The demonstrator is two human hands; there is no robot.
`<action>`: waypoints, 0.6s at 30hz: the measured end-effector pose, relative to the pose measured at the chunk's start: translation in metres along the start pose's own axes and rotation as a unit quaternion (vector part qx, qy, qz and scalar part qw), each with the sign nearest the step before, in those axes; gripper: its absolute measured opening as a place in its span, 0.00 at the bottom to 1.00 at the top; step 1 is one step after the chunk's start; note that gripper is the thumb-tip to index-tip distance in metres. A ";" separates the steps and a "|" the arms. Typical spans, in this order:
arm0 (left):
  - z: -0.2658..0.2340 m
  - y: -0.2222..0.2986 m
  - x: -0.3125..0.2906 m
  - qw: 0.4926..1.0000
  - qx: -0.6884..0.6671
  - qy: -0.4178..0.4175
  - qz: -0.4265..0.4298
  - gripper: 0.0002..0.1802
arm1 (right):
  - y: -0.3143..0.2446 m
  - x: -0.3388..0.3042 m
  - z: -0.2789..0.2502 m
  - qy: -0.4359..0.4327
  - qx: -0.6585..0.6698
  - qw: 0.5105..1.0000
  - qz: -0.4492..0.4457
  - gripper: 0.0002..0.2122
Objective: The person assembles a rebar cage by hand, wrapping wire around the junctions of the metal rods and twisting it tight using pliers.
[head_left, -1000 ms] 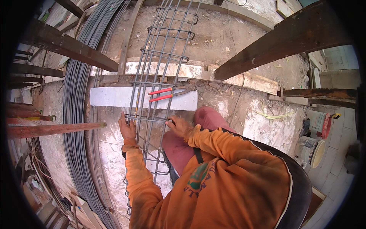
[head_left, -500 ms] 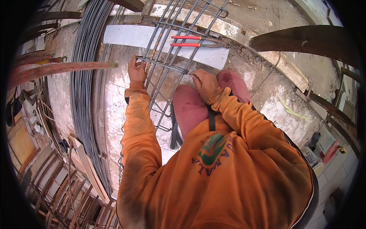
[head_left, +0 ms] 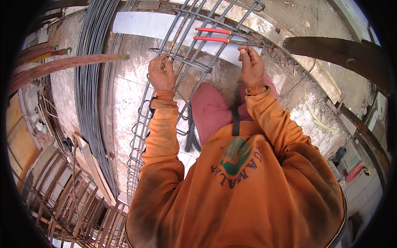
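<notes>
A steel rebar cage (head_left: 188,63) with long ribbed bars and bent stirrups slants across the work spot. My left hand (head_left: 162,75) is at its left side, just below a stirrup, fingers closed by a rusty bar; whatever they pinch is hidden. To the right of the cage, my right hand (head_left: 252,68) is raised with thumb and finger pressed together. Anything between them is too fine to make out. Red-handled nippers (head_left: 215,40) lie across the bars, their dark jaws close to my right fingertips. A bundle of dark thin wire (head_left: 191,138) is beside my knee.
Long steel rods (head_left: 89,70) lie bundled on the left. A reddish wooden piece (head_left: 74,63) juts in from that side, and a dark curved timber (head_left: 331,51) from the right. Under the cage lies a pale board (head_left: 138,24). Planks are stacked at lower left.
My right hand has left the stirrup's corner and moved right and up, near the nippers' jaws. My left hand has shifted slightly right and turned, its fingers now beside the rusty bar.
</notes>
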State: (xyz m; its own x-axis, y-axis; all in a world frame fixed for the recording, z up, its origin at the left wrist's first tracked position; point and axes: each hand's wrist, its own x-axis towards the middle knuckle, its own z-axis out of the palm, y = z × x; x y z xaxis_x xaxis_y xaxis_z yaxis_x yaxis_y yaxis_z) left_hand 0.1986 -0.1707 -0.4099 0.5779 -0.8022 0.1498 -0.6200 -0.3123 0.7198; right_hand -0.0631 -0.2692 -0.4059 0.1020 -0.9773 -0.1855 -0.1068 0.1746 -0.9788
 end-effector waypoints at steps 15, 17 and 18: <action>-0.009 -0.049 0.047 0.934 -0.248 -0.176 -0.186 0.44 | 0.024 -0.050 0.033 -0.124 -0.133 0.976 -0.119 0.17; -0.011 -0.060 0.053 0.940 -0.198 -0.203 -0.191 0.49 | 0.018 -0.055 0.046 -0.130 -0.158 0.967 -0.150 0.15; -0.012 -0.060 0.053 0.946 -0.153 -0.211 -0.193 0.49 | 0.011 -0.055 0.051 -0.137 -0.170 0.961 -0.171 0.15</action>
State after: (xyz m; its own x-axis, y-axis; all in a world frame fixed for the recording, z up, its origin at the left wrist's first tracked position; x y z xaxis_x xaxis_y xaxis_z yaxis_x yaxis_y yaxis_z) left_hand 0.2723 -0.1887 -0.4371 0.4263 -0.8108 -0.4011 -0.1859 -0.5125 0.8383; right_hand -0.0195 -0.2077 -0.4110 0.4399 -0.8944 0.0804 -0.3334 -0.2458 -0.9102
